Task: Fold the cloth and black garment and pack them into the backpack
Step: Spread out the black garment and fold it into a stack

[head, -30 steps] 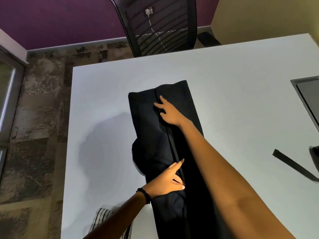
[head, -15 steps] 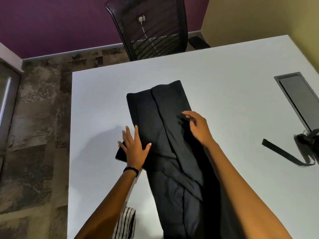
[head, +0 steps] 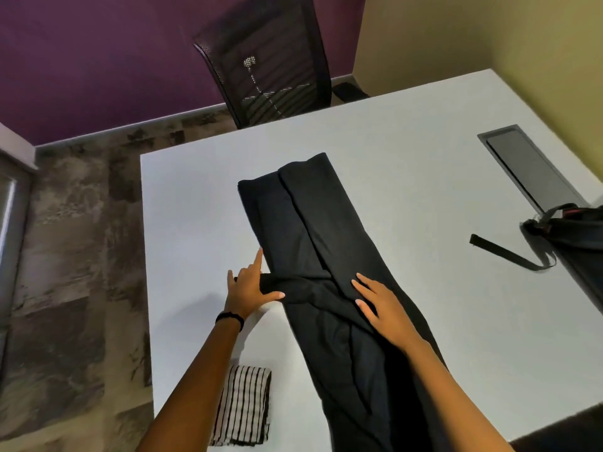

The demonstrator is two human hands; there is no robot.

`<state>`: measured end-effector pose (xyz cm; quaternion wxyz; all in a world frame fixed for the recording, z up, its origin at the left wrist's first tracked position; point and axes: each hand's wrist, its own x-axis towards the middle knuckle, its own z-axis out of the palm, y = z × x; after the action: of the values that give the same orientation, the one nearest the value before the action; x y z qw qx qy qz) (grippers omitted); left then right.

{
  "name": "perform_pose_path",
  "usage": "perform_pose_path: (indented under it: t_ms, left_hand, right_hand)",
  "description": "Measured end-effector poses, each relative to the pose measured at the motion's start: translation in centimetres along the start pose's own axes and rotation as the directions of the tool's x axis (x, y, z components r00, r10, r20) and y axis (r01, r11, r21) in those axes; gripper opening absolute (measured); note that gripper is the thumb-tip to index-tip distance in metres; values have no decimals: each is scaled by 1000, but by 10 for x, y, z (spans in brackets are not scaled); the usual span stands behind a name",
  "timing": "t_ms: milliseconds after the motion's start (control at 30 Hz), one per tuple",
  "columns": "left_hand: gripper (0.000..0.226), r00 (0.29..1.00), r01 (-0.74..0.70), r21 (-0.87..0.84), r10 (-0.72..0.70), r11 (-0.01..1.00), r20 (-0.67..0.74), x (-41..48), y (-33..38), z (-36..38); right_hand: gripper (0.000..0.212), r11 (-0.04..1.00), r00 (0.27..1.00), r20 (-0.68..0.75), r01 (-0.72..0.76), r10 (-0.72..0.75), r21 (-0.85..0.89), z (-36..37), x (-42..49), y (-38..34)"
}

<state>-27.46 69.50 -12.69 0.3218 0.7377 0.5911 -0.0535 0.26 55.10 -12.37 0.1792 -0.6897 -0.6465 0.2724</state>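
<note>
White table (head: pixel 408 151) filled the view, with a purple wall and a mesh chair (head: pixel 270 70) beyond it at twelve o'clock. Down at seven o'clock the striped cloth (head: pixel 243 406) lay folded into a neat packet by the near edge, so that half looked done. Just above it the left hand (head: pixel 246 285) was at the garment's nine o'clock side: index finger and thumb straight and spread, nudging a loose flap inward, nothing gripped as far as could be seen. Centre stage, the black garment (head: pixel 313 230) stretched as a long narrow strip from twelve o'clock to six, halved lengthwise but bunched and creased in the middle. On that rumple the right hand (head: pixel 381 308) lay flat, fingers straight, pressing the fabric down. Over at three o'clock the backpack (head: pixel 574 230) waited at the table's edge, its strap (head: pixel 502 256) trailing, well apart from both pieces. My read: lengthwise fold nearly tidy, crosswise folds to come, packing not begun
</note>
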Motion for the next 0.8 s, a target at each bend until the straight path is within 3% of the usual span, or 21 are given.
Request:
perform_pose_path:
  t_ms: [67, 200, 300, 500, 667, 800]
  left_hand:
    - [79, 1000, -10, 91, 7, 996, 27, -7, -2, -1]
    - [28, 999, -39, -88, 39, 995, -9, -22, 1, -20]
    - [29, 996, -71, -130, 78, 989, 52, -32, 4, -47]
    - [23, 983, -156, -256, 174, 954, 49, -53, 21, -93]
    - [6, 976, -187, -271, 210, 944, 60, -72, 37, -115]
    - [8, 959, -189, -232, 230, 954, 167, -89, 39, -133]
  right_hand:
    - [47, 997, 999, 39, -28, 31, -71, 2, -2, -3]
    - [50, 983, 982, 106, -142, 154, -115, -2, -2, -10]
    - [54, 976, 969, 126, -205, 213, -75, -10, -7, -14]
    - [58, 953, 957, 4, -288, 289, -91, -14, -32, -16]
    - [69, 938, 937, 107, -317, 332, -138, -8, -55, -11]
    - [76, 933, 918, 170, -345, 359, -104, -10, -59, -6]
